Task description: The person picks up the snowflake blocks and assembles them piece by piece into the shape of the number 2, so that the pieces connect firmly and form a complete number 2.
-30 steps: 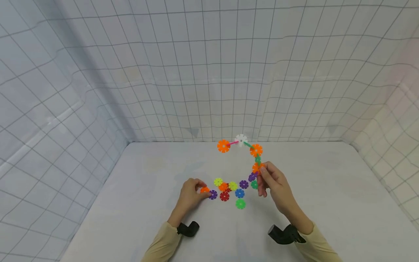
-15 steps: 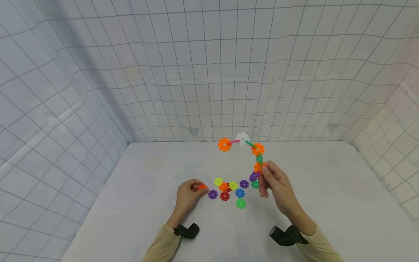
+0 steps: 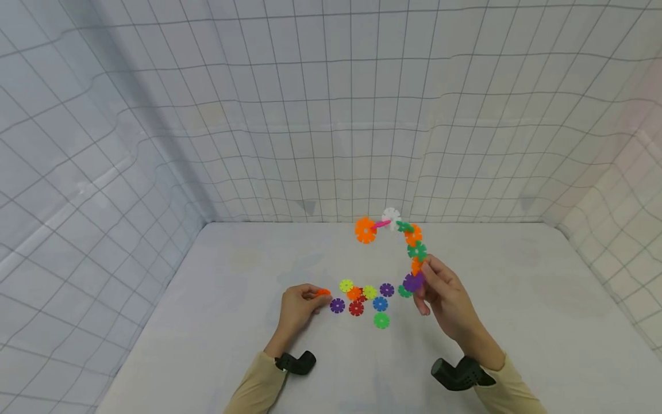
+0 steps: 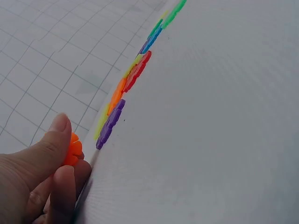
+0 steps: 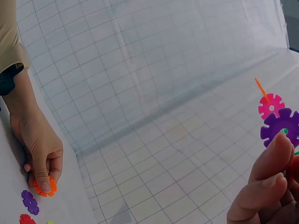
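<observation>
An orange notched plastic disc [image 3: 323,292] is pinched between the thumb and fingers of my left hand [image 3: 298,310], beside a purple disc [image 3: 337,306]. In the left wrist view part of this orange disc [image 4: 74,151] shows past the thumb. My right hand [image 3: 450,302] grips the lower end of a curved chain of interlocked notched discs [image 3: 413,234], raised upright. A purple disc [image 3: 413,282] sits at its bottom, by my right fingertips; orange, green, white and pink ones follow up to an orange disc [image 3: 365,225] at the free end.
Loose notched discs lie between my hands on the white table [image 3: 248,259]: yellow [image 3: 346,286], red [image 3: 356,309], blue [image 3: 380,304], light green [image 3: 381,321] and others, some overlapping. White grid-patterned sheeting [image 3: 331,115] rises behind and at both sides.
My left hand has drawn the orange disc away from the purple one and tilted it. My right hand has shifted right and turned the chain, so its bottom purple disc shows more fully.
</observation>
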`<state>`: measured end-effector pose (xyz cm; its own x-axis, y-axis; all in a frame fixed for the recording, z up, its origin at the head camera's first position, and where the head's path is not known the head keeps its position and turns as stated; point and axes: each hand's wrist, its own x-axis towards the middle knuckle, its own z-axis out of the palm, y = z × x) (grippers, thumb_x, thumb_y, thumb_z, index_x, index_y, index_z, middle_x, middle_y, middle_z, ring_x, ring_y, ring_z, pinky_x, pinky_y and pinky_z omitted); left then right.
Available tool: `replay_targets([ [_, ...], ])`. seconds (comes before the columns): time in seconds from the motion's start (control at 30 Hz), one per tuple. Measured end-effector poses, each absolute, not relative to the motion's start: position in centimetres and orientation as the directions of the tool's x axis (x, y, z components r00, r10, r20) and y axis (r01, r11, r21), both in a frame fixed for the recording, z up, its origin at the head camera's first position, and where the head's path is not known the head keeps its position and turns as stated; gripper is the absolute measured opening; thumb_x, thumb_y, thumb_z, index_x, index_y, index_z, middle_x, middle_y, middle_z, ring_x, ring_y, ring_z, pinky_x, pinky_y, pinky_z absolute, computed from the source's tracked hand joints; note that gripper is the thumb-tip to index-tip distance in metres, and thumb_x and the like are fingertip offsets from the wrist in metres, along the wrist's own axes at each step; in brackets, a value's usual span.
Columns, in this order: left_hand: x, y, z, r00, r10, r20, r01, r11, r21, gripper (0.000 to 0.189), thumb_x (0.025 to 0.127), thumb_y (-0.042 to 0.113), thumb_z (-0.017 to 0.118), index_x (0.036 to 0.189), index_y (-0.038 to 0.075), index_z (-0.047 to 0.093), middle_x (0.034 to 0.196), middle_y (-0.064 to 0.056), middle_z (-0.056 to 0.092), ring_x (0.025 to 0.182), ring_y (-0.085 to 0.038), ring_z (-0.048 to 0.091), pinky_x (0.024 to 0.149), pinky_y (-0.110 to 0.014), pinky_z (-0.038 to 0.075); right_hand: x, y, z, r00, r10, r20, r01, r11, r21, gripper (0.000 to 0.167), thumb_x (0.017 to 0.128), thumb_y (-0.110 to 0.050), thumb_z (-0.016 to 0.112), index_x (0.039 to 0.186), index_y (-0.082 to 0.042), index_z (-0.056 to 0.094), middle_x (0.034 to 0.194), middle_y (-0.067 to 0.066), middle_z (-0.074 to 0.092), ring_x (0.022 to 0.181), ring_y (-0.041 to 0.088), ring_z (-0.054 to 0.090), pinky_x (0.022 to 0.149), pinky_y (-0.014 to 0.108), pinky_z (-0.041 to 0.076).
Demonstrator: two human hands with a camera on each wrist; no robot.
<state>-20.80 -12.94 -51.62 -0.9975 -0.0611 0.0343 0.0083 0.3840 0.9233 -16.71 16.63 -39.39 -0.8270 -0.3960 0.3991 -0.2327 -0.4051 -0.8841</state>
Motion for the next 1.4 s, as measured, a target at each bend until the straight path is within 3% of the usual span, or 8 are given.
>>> replay_targets([
  [0.13,-20.9,-12.9,-51.8,-0.999,-0.047,0.024,0.008,0.331,0.944,0.023,0.074,0.019,0.083,0.084,0.002,0.072,0.067,-0.003,0.065,0.052,-0.016,0.061,0.050,-0.026,0.051,-16.6,16.8,-39.3,-0.803,-0.435,0.408,-0.192,-0.459,-0.867,0.032,0.105,-0.008,0.022,0.115,-0.007,0.052,0.073,0.000,0.054,0.051,0.014,0.045,0.047,0.017,0.044],
  [0.5,-21.1,-12.9,-51.8,-0.998,-0.064,0.029,0.013,0.237,0.971,0.019,0.079,0.010,0.078,0.089,-0.003,0.069,0.073,-0.009,0.068,0.057,-0.022,0.066,0.058,-0.028,0.055,-16.8,16.9,-39.4,-0.760,-0.477,0.441,-0.172,-0.507,-0.845,0.034,0.105,-0.006,0.019,0.114,-0.006,0.052,0.079,-0.001,0.058,0.053,0.013,0.046,0.050,0.017,0.046],
  [0.77,-20.7,-12.2,-51.9,-0.999,0.038,0.037,0.045,0.231,0.972,0.020,0.086,0.012,0.071,0.098,-0.003,0.069,0.080,-0.010,0.069,0.066,-0.021,0.068,0.066,-0.025,0.054,-16.8,17.0,-39.6,-0.747,-0.493,0.445,-0.156,-0.521,-0.839,0.038,0.104,-0.004,0.016,0.122,-0.005,0.050,0.080,-0.001,0.059,0.054,0.013,0.047,0.052,0.017,0.047],
  [1.1,-17.8,-9.3,-44.8,-0.971,0.229,0.060,0.079,0.072,0.994,0.019,0.089,0.004,0.066,0.102,-0.009,0.066,0.088,-0.019,0.068,0.085,-0.048,0.062,0.080,-0.049,0.051,-16.7,17.0,-39.4,-0.782,-0.479,0.399,-0.151,-0.475,-0.867,0.036,0.105,-0.007,0.020,0.124,-0.006,0.050,0.079,-0.001,0.059,0.054,0.012,0.047,0.050,0.017,0.046],
  [1.23,-17.2,-8.2,-43.7,-0.953,0.293,0.071,0.073,-0.006,0.997,0.019,0.088,0.007,0.068,0.102,-0.006,0.068,0.089,-0.017,0.069,0.082,-0.045,0.063,0.078,-0.046,0.053,-16.7,17.0,-39.5,-0.796,-0.473,0.377,-0.146,-0.456,-0.878,0.034,0.105,-0.009,0.022,0.122,-0.006,0.051,0.080,-0.001,0.060,0.053,0.012,0.046,0.050,0.017,0.045],
  [1.4,-16.9,-7.3,-43.0,-0.931,0.352,0.095,0.077,-0.066,0.995,0.019,0.088,0.010,0.069,0.101,-0.004,0.069,0.090,-0.013,0.070,0.080,-0.036,0.066,0.074,-0.037,0.055,-16.8,16.8,-39.7,-0.814,-0.451,0.366,-0.173,-0.414,-0.894,0.027,0.105,-0.008,0.024,0.103,-0.008,0.051,0.072,0.002,0.053,0.050,0.015,0.044,0.048,0.018,0.044],
])
